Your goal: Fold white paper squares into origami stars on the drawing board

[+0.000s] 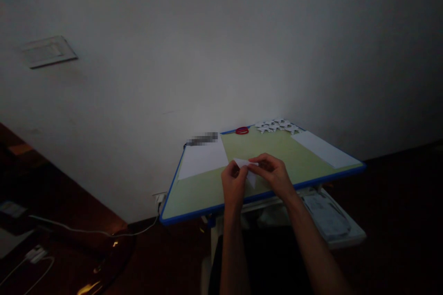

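Between my two hands is a small folded piece of white paper (252,179), with pointed corners sticking out above and below the fingers. My left hand (234,184) is closed on its left side, thumb against the paper. My right hand (273,173) pinches its upper right part between thumb and fingers. Both hands are over the front part of the green tabletop (204,196). Exact creases are too dark to make out.
White paper sheets (202,161) lie at the left, more white paper (325,150) at the right. Red-handled scissors (242,131) and several folded white paper stars (277,125) sit along the back, near the wall (221,55). An open drawer (327,216) juts out below right.
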`<state>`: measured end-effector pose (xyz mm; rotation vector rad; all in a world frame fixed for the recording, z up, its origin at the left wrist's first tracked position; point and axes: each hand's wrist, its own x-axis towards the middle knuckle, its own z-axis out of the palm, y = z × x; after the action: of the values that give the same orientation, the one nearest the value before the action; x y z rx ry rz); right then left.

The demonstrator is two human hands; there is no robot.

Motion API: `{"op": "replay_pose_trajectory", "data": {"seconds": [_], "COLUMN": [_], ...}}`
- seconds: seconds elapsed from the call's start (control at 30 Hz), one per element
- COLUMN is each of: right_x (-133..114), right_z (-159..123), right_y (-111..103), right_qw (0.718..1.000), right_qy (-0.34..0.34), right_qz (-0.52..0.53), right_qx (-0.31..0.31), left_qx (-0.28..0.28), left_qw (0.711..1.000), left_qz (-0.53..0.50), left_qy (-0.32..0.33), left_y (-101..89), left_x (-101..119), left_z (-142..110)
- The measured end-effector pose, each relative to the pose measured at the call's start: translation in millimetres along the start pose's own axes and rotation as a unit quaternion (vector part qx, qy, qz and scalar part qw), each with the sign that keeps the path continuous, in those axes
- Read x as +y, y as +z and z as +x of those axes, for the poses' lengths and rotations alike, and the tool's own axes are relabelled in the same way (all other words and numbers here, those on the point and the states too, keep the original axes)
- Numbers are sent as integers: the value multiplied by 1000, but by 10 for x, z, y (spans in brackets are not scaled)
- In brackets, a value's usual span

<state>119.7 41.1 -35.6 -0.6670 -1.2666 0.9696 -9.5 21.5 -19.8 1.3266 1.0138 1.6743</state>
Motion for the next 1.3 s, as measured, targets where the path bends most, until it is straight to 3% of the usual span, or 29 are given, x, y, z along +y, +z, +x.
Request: {"op": "replay_pose_trajectory", "data": {"seconds": [0.63,0.93,1.3], "right_x": [-41,-82,19], "right_z": [-34,-8,5], "right_y": [26,21,20], "right_qw": [1000,998,994], "right_qy": [2,-16,-51], "right_qz": [2,-44,-100], "right_qx": [-26,-30,-1], "left_qx": [33,-13,-4], "left_qw": [999,999,999], "left_qz": [3,20,40], "left_qy": [9,30,9], "left_y": [-17,-54,9], "left_x": [-3,-33,-32], "left_z": [-10,-22,-5]}}
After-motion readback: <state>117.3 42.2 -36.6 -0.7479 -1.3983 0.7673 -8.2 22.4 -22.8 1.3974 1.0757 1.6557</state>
